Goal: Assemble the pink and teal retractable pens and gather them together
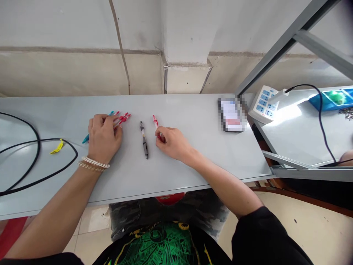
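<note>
Head view: a grey pen [143,140] lay by itself on the table [190,173], dark at both ends with a paler middle, slanting slightly. Just right of the grey pen, my right hand [173,141] pinched a red pen [155,120] between thumb and fingertips; its slim red end and pale barrel stuck out beyond my fingers, and the rest was hidden. Left of the grey pen, my left hand [103,134] curled over a small bunch: red-tipped pens [125,117] with clear barrels poked out on the near side to the grey pen, and a teal pen [86,138] showed on the other. I cannot tell whether that hand was gripping them or only resting there.

Smooth, light grey and a little shiny, the table ran along a wall [190,36], whitish above and beige below. Well left of the grey pen, a black cable [38,140] looped about, bearing a yellow tag [57,147]. Well to its right lay a phone [231,116], blurred into blocks; farther right, a white power strip [266,103] with blue sockets stood by a grey metal frame [271,48].
</note>
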{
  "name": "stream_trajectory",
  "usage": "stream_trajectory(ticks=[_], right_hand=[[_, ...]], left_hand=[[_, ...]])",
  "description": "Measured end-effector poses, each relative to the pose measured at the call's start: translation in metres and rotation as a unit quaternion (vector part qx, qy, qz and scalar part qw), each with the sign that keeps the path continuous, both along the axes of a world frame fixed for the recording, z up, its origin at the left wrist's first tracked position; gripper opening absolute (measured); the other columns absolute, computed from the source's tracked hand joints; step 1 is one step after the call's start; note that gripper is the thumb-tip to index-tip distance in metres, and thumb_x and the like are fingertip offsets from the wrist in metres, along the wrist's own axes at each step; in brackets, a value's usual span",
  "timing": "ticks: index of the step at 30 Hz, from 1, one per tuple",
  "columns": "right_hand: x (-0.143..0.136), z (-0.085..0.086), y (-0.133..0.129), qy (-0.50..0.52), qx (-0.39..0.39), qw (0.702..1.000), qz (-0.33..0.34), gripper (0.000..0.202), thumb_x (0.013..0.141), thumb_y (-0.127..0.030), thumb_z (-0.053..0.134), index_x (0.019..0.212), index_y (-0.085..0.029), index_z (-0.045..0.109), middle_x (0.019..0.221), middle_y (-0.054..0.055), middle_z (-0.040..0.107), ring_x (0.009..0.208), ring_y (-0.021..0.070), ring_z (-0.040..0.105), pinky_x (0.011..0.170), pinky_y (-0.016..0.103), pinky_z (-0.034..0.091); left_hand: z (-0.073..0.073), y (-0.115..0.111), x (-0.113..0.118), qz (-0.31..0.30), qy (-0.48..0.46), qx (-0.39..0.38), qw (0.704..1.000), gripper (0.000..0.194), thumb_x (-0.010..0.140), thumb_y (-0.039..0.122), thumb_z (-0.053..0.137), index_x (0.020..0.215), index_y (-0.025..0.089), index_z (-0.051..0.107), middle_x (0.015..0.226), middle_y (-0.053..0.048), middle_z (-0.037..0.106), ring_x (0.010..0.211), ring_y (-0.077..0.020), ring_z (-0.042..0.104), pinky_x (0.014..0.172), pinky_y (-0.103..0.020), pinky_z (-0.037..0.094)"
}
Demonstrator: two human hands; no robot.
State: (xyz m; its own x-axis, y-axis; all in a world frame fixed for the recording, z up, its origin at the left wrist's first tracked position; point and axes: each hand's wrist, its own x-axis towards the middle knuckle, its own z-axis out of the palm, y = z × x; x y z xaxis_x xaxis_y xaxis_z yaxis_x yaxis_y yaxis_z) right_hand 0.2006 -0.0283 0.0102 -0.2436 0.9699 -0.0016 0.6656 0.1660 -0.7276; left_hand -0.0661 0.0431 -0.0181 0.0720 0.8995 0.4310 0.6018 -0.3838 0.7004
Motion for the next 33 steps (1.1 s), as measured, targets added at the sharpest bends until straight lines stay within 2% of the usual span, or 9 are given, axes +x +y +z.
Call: stream_trajectory(ticks=[5,10,13,16,19,23,26,30,33], right_hand=[[-0.002,-0.003,0.0,0.113,0.028,0.992,-0.045,0.015,0.099,-0.022,0.055,0.111,-0.02,0.064,0.078,-0.003,0.064,0.068,0.012,0.056,0.069,0.028,0.045],[-0.003,-0.004,-0.002,0.218,0.048,0.975,-0.009,0.025,0.103,-0.029,0.058,0.126,-0.02,0.061,0.085,-0.003,0.066,0.074,0.0118,0.06,0.074,0.029,0.051],[-0.005,-0.003,-0.005,0.248,0.011,0.968,0.049,0.024,0.105,-0.032,0.06,0.124,-0.019,0.065,0.088,-0.002,0.068,0.071,0.011,0.06,0.072,0.03,0.051],[-0.009,-0.001,-0.006,0.247,-0.006,0.966,0.082,0.018,0.105,-0.029,0.061,0.118,-0.019,0.069,0.089,0.0,0.068,0.073,0.0109,0.058,0.072,0.029,0.05],[-0.01,0.001,-0.006,0.268,-0.023,0.961,0.06,0.016,0.107,-0.03,0.059,0.112,-0.019,0.07,0.085,-0.001,0.067,0.07,0.0102,0.055,0.066,0.027,0.046],[-0.009,0.002,-0.005,0.301,-0.077,0.949,0.05,0.031,0.112,-0.036,0.051,0.091,-0.019,0.066,0.072,-0.004,0.06,0.058,0.0083,0.051,0.058,0.025,0.042],[-0.01,-0.004,-0.005,0.23,0.006,0.973,0.025,0.039,0.112,-0.038,0.051,0.082,-0.02,0.066,0.067,-0.005,0.053,0.059,0.0094,0.045,0.06,0.026,0.04],[-0.014,-0.019,-0.004,0.149,0.163,0.975,0.005,0.03,0.112,-0.027,0.051,0.114,-0.02,0.08,0.083,0.002,0.068,0.074,0.0135,0.058,0.074,0.029,0.051],[-0.017,-0.021,-0.005,0.179,0.199,0.964,-0.008,0.028,0.11,-0.031,0.059,0.127,-0.023,0.079,0.104,0.007,0.077,0.087,0.0151,0.068,0.085,0.032,0.059]], left_hand=[[0.006,-0.005,0.01,-0.011,-0.017,0.037,0.999,0.028,0.086,0.022,0.08,0.114,0.024,0.082,0.121,-0.006,0.072,0.147,-0.0393,0.055,0.129,-0.05,0.035],[0.009,-0.015,0.025,-0.035,-0.108,-0.047,0.992,0.026,0.094,0.036,0.081,0.116,0.023,0.08,0.111,-0.004,0.078,0.111,-0.0253,0.075,0.106,-0.039,0.057],[0.019,-0.021,0.031,-0.125,-0.287,-0.168,0.935,0.044,0.091,0.046,0.087,0.127,0.023,0.077,0.118,-0.009,0.082,0.105,-0.025,0.079,0.09,-0.036,0.066],[0.03,-0.027,0.034,-0.177,-0.386,-0.252,0.869,0.04,0.088,0.045,0.091,0.119,0.023,0.08,0.118,-0.011,0.083,0.105,-0.025,0.082,0.089,-0.036,0.07],[0.033,-0.031,0.036,-0.176,-0.418,-0.241,0.858,0.028,0.085,0.044,0.094,0.101,0.025,0.08,0.107,-0.006,0.085,0.105,-0.0228,0.083,0.09,-0.032,0.071],[0.028,-0.034,0.042,-0.156,-0.424,-0.229,0.862,0.032,0.084,0.048,0.094,0.089,0.023,0.076,0.106,-0.004,0.084,0.104,-0.0214,0.083,0.086,-0.028,0.071],[0.023,-0.035,0.047,-0.138,-0.426,-0.228,0.865,0.036,0.082,0.05,0.095,0.085,0.022,0.074,0.103,-0.004,0.083,0.1,-0.0194,0.083,0.085,-0.025,0.071],[0.019,-0.035,0.051,-0.111,-0.462,-0.247,0.845,0.03,0.081,0.045,0.097,0.087,0.022,0.078,0.1,-0.003,0.084,0.096,-0.0146,0.082,0.084,-0.018,0.068],[0.017,-0.034,0.05,-0.1,-0.468,-0.248,0.842,0.025,0.085,0.043,0.094,0.089,0.022,0.079,0.102,-0.003,0.084,0.098,-0.0143,0.082,0.088,-0.018,0.068]])
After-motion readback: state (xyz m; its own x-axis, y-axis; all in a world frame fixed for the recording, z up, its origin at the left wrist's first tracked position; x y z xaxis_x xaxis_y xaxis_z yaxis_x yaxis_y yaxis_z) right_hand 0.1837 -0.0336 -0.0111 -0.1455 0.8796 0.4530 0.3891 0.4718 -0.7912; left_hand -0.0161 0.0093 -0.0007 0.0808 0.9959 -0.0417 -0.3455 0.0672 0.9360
